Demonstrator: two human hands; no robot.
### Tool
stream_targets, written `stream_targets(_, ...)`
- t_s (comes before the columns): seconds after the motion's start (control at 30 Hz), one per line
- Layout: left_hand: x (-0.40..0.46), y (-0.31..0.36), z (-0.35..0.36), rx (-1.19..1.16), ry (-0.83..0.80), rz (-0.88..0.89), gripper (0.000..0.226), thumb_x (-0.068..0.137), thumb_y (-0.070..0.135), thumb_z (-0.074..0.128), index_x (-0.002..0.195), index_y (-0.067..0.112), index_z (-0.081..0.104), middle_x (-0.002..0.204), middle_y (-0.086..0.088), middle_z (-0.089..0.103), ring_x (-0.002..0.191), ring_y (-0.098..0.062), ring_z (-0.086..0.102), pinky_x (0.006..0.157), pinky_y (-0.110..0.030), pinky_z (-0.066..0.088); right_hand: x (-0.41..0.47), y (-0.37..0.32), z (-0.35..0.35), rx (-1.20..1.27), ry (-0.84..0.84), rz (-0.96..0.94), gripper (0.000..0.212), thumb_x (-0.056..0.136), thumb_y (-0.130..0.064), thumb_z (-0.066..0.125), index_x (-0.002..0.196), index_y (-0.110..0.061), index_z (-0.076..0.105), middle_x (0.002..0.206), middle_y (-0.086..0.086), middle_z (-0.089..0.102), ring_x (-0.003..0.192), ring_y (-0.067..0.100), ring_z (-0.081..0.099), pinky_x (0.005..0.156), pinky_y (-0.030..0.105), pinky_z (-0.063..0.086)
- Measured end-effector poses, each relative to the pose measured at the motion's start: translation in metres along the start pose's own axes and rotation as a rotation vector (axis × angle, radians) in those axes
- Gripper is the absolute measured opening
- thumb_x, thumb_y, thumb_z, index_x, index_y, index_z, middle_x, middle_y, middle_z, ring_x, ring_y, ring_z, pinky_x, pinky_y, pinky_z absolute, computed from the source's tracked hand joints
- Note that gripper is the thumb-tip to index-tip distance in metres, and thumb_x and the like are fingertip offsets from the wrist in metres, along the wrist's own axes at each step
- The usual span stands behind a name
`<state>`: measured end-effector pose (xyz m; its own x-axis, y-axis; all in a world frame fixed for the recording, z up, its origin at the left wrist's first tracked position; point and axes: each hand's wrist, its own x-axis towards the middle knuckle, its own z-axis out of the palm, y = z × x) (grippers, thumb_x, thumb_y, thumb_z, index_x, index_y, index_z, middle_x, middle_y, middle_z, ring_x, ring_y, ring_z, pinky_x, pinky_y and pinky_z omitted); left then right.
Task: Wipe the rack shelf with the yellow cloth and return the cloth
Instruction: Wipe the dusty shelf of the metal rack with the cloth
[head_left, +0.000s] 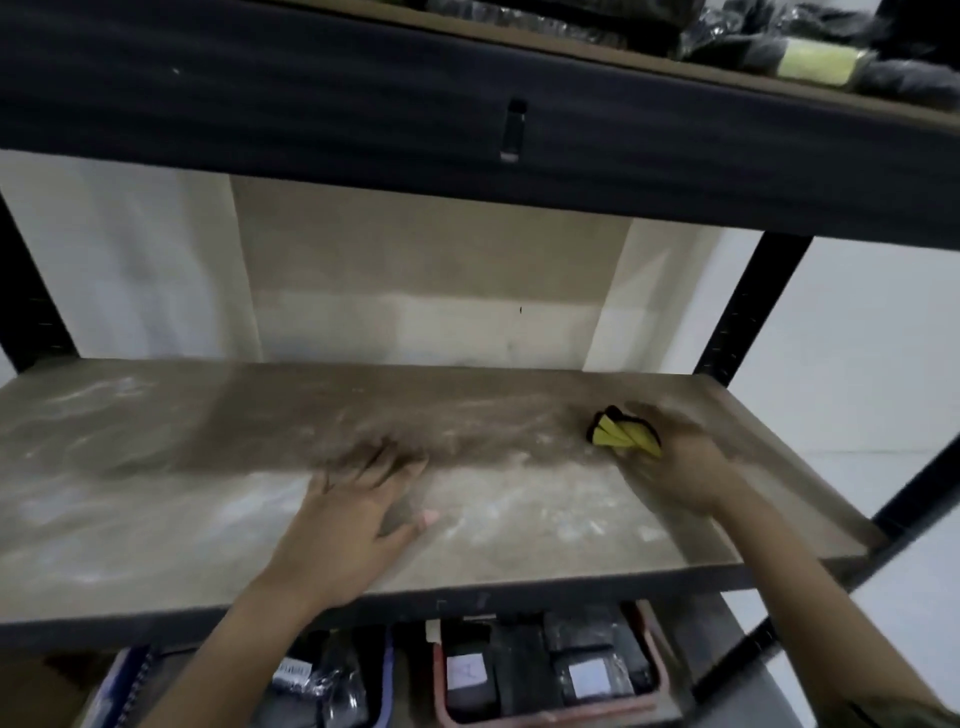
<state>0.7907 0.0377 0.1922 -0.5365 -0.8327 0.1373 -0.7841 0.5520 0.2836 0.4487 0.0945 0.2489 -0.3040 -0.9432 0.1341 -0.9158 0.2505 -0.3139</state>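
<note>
On dusty shelf, left hand flat (fingers spread), right hand gripping yellow cloth

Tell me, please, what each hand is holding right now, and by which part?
The right hand grips the bunched yellow cloth by its near end; the far end pokes out. The left hand holds nothing, fingers spread on the shelf.

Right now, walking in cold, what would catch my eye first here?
Probably the yellow cloth, bunched in the right hand toward the right end of the dusty rack shelf. Next, the left hand lying flat, fingers spread, near the shelf's middle front.
</note>
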Motion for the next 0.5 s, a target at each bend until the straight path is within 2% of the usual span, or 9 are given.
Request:
stream_targets(0.13,0.001,0.0,0.002,-0.02,0.006,-0.009,0.085,0.065,0.088,-0.005,0.14,0.052,0.009,0.157,0.015,0.006,0.144,-0.003,-0.002,0.119,-0.047,0.004,-0.015,-0.012,0.024,0.001,0.037,-0.079,0.046,0.088,-0.036,0.055,0.133,-0.035,0.045,0.119,0.007,0.065,0.108,0.033,0.057,0.089,0.044,0.048)
stream_targets(0.2,0.001,0.0,0.002,-0.033,0.011,-0.012,0.084,0.065,0.088,-0.004,0.14,0.052,0.011,0.157,0.014,0.008,0.143,-0.002,-0.003,0.119,-0.047,0.004,-0.022,-0.03,0.034,0.02,0.02,-0.193,0.044,0.088,-0.032,0.057,0.131,-0.035,0.049,0.124,0.002,0.064,0.107,0.032,0.053,0.091,0.04,0.045)
stream_targets(0.3,0.0,0.001,0.0,-0.035,0.011,-0.009,0.085,0.066,0.086,-0.005,0.141,0.05,0.015,0.157,0.013,0.011,0.139,0.002,-0.004,0.118,-0.049,0.007,-0.03,-0.044,0.037,0.058,0.006,-0.338,0.042,0.087,-0.026,0.06,0.128,-0.036,0.053,0.121,-0.003,0.065,0.099,0.027,0.054,0.079,0.031,0.042)
stream_targets(0.43,0.001,0.004,-0.005,0.008,-0.01,-0.022,0.082,0.068,0.081,-0.002,0.142,0.049,0.014,0.157,0.014,0.01,0.144,-0.004,0.001,0.117,-0.049,0.006,-0.008,0.003,0.006,-0.03,0.201,-0.13,0.046,0.088,-0.019,0.06,0.129,-0.036,0.051,0.118,0.001,0.067,0.1,0.026,0.061,0.08,0.031,0.05)
stream_targets(0.5,0.003,0.012,-0.007,0.005,0.003,-0.016,0.082,0.068,0.08,0.0,0.142,0.049,0.016,0.157,0.013,0.012,0.145,-0.009,0.008,0.115,-0.046,0.006,-0.005,0.03,-0.003,-0.094,0.167,0.015,0.044,0.089,-0.036,0.057,0.132,-0.036,0.046,0.122,0.003,0.065,0.106,0.031,0.058,0.086,0.04,0.05)
